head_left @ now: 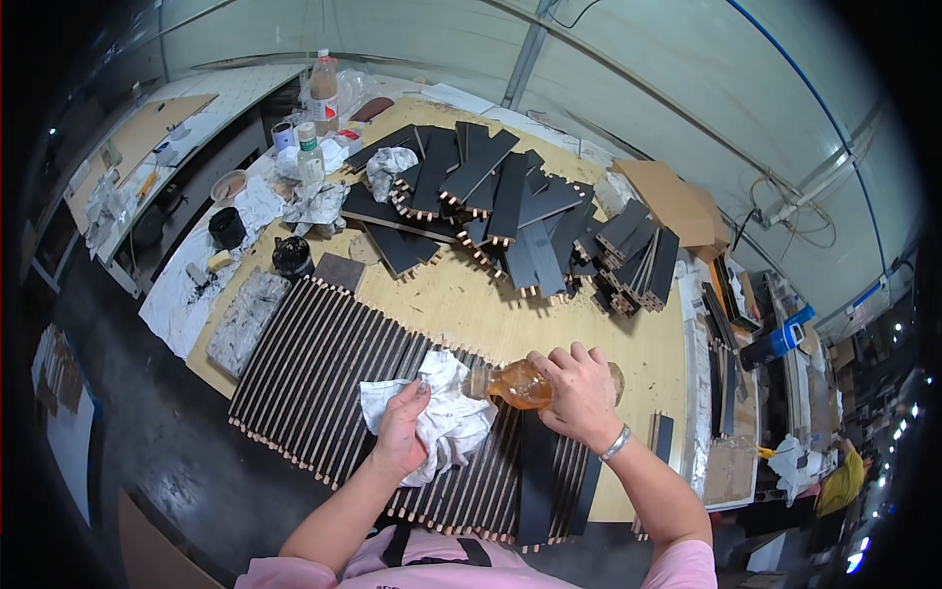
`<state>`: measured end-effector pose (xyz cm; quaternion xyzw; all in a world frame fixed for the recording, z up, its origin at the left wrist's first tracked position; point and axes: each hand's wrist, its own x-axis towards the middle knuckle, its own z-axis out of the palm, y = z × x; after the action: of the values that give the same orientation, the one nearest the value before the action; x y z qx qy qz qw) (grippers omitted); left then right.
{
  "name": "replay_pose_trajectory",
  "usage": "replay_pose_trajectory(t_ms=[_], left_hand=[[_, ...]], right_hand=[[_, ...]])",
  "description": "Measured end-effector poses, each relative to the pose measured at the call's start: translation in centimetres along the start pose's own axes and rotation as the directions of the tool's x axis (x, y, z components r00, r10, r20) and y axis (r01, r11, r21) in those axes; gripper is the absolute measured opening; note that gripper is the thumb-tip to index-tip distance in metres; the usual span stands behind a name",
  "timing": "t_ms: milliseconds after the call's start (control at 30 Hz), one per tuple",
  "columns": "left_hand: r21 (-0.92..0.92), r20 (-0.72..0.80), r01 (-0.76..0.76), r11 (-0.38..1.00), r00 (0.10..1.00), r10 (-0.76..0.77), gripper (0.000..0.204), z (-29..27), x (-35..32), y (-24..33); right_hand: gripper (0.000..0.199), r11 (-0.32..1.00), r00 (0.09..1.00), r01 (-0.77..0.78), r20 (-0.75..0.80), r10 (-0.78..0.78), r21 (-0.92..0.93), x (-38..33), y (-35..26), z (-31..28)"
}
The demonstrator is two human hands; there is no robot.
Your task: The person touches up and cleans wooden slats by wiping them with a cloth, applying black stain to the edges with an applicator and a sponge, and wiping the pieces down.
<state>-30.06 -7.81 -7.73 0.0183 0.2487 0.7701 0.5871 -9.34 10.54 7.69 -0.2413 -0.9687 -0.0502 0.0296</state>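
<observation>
Centre the clock on the frame. Your left hand (404, 430), at 6–7 o'clock, is closed around a bunched white cloth (453, 417), thumb on top; likely wadded to give a thick, soaking pad. Your right hand (579, 398), at 4 o'clock, is wrapped round a clear bottle (526, 386) of amber liquid. It's on its side, neck aimed at 9, probably so liquid reaches the mouth right by the cloth. Mouth touching the cloth or just short of it: can't tell. Hands apart, cloth and bottle neck between.

Under both: dark slats (319, 378), 6 to 9 o'clock, side by side, bare-wood ends roughly lined up, presumably so many faces sit within reach together. A wider dark board (537, 481) lies among them at 5.

At 12, a loose heap of dark boards (476, 182), overlapping every which way; looks parked beyond the working area. Near 10, a black-stained pot (291, 257) and a black cup (227, 228), likely kept at the edge against spills. Another crumpled rag (391, 169) sits by the heap at 11.
</observation>
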Motion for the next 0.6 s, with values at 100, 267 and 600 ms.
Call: replay_pose_trajectory(t_ms=[100, 267, 600], left_hand=[[0.002, -0.019, -0.009, 1.0, 1.0, 0.009, 0.04, -0.1, -0.3, 0.2], [0.017, -0.024, -0.01, 1.0, 1.0, 0.01, 0.04, -0.1, -0.7, 1.1], [-0.023, -0.053, -0.086, 0.996, 0.995, 0.085, 0.039, 0.5, -2.5, 5.5]], right_hand=[[0.067, 1.0, 1.0, 0.005, -0.004, -0.005, 0.003, 0.2, -0.1, -0.1], [0.063, 0.997, 0.999, 0.015, -0.039, -0.013, 0.072, 1.3, -0.2, 0.5], [0.091, 0.511, 0.954, -0.072, -0.09, 0.286, 0.857, 9.7, 1.1, 8.5]])
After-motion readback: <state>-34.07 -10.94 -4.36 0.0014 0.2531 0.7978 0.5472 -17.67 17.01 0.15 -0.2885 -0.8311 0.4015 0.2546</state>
